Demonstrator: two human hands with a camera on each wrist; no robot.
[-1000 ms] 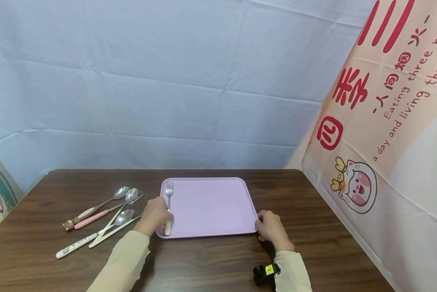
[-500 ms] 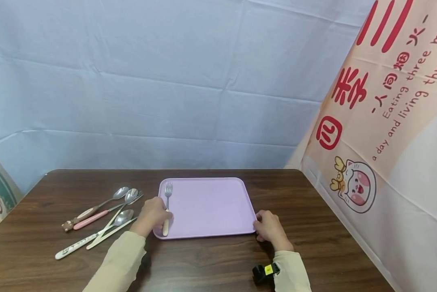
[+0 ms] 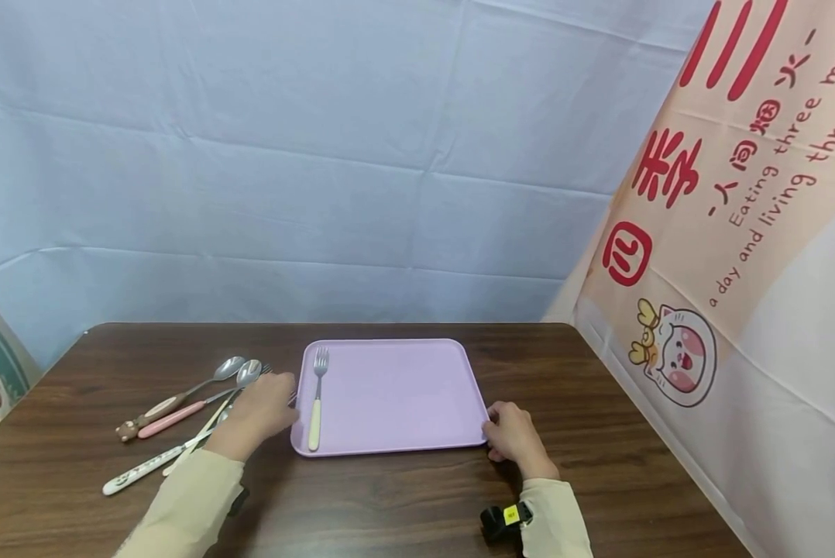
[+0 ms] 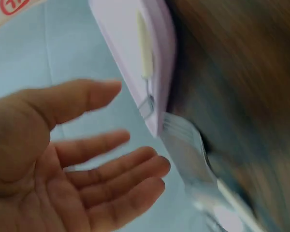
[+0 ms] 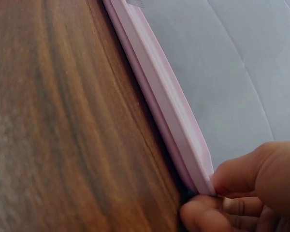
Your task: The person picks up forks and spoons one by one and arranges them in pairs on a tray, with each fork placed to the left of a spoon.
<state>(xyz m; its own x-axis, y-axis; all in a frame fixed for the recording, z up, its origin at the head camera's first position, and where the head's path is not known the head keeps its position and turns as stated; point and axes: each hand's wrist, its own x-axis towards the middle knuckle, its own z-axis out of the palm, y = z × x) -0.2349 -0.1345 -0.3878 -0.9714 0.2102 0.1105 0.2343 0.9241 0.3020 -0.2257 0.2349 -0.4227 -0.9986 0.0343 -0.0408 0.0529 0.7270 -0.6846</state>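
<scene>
A lilac tray (image 3: 403,399) lies on the table, with a cream-handled fork (image 3: 315,422) along its left side. My left hand (image 3: 264,407) hovers over the cutlery just left of the tray; the left wrist view shows its thumb and fingers (image 4: 121,179) spread, holding nothing. Close to those fingertips is another fork (image 4: 186,145), blurred. My right hand (image 3: 517,438) pinches the tray's near right corner, thumb (image 5: 239,174) on the rim and fingers curled beneath. Left of the left hand lie a bear-handled spoon (image 3: 166,405), a pink-handled spoon (image 3: 173,419) and a white-handled spoon (image 3: 142,470).
More cream-handled cutlery (image 3: 214,421) crosses the white-handled spoon, partly hidden by the left arm. The dark wooden table (image 3: 390,504) ends at a pale blue cloth (image 3: 320,194) behind. A printed cloth (image 3: 738,256) hangs along the right. A black strap device (image 3: 501,521) sits at the right wrist.
My left hand has let go of the fork on the tray and moved left over the loose cutlery. The tray has shifted very slightly left; my right hand keeps its pinch on the corner.
</scene>
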